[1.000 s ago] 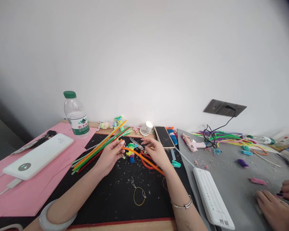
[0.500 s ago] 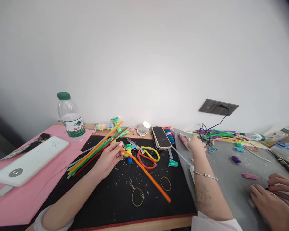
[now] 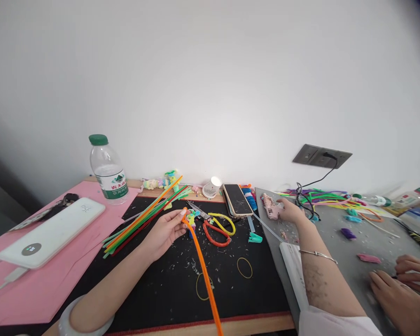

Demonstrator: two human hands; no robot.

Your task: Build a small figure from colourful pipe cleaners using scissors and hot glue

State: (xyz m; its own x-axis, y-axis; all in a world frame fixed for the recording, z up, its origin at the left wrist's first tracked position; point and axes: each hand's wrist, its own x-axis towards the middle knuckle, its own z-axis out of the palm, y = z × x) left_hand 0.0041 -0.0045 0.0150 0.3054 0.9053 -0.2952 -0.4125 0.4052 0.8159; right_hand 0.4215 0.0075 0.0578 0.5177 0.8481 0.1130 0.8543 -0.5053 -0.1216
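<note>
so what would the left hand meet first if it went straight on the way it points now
Probably the small multicoloured fuzzy piece just beyond the left hand, with the scissors close behind; depth is hard to judge.

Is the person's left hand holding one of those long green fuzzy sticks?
No, the left hand is pinching a long, bendy orange fuzzy stick, and the long green fuzzy sticks lie in a bundle nearby.

Craft workspace: pipe cleaners (image 3: 147,219), scissors (image 3: 206,217)
</note>
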